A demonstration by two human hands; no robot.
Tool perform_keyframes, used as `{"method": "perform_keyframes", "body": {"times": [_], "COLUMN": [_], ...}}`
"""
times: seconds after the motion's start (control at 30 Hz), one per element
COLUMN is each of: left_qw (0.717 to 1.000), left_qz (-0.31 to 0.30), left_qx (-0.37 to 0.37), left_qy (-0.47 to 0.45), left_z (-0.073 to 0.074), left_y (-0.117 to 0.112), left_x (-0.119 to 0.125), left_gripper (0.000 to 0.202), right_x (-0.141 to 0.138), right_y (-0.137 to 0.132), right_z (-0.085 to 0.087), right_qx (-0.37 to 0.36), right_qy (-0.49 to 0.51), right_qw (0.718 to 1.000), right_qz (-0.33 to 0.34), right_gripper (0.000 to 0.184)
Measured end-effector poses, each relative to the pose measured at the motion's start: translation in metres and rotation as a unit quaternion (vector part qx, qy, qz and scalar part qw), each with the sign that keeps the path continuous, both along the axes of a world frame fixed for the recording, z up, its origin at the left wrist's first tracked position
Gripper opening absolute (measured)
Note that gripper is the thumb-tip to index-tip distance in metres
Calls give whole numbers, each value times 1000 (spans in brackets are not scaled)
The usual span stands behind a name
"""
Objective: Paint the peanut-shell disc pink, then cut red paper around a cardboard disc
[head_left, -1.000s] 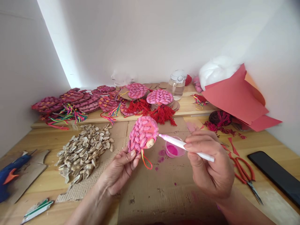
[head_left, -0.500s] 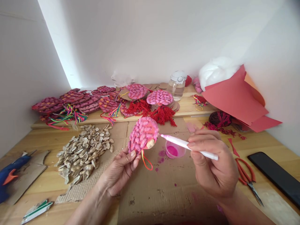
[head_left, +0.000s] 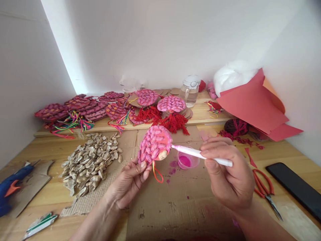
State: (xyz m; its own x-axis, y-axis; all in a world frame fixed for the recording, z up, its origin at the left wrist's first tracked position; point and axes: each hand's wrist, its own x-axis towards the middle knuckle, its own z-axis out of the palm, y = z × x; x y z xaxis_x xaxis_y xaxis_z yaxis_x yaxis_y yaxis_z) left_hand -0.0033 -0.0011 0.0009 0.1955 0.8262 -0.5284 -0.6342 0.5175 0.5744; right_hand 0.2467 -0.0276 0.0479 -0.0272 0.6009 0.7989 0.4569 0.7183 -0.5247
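My left hand (head_left: pixel 132 179) pinches the lower left edge of a round peanut-shell ornament (head_left: pixel 154 142), holding it tilted above the cardboard. Pink shells cover most of its red face; one bare tan shell (head_left: pixel 162 155) sits near the lower edge. A red and yellow cord loop (head_left: pixel 157 174) hangs below it. In my right hand (head_left: pixel 228 170) is a white marker-shaped pen (head_left: pixel 193 152), closed between thumb and fingers. Its pinkish tip is at the ornament's right edge; whether they touch I cannot tell. Behind the pen stands a clear cup (head_left: pixel 195 162) of magenta liquid.
Peanut shells (head_left: pixel 90 164) are heaped on the left, near a blue glue gun (head_left: pixel 15 184). Finished ornaments (head_left: pixel 95 110) and a water bottle (head_left: pixel 190 90) line the raised board. Red-handled pliers (head_left: pixel 264 187), a phone (head_left: pixel 296 187) and red paper (head_left: pixel 255 107) lie right.
The ornament has turned slightly and shifted a little to the right. The pen's tip stays by its right edge, and both hands keep their hold.
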Motion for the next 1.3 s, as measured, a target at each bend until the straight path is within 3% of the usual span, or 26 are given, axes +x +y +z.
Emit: {"method": "perform_keyframes", "body": {"times": [0.27,0.67,0.8,0.93,1.13,1.3], "left_qw": [1000,999,999,998,996,995], "left_qz": [15,18,15,8,9,11], "left_qx": [4,28,42,56,73,83], "left_qy": [8,27,27,34,51,63], "left_z": [0,0,0,-3,-8,-4], "left_y": [-1,0,0,1,1,0], "left_x": [0,1,1,-1,-3,-1], "left_gripper": [21,22,28,29,31,39], "right_x": [0,3,8,14,7,4], "right_y": [0,-2,-1,2,8,9], "right_z": [2,3,5,9,-3,-10], "right_qx": [-10,-2,-11,-71,-191,-204], "right_qy": [15,-48,-61,-114,-250,-290], "right_qw": [1000,999,996,984,941,925], "right_qz": [-2,-16,-66,-119,-123,-138], "right_gripper": [18,20,19,10,8,10]}}
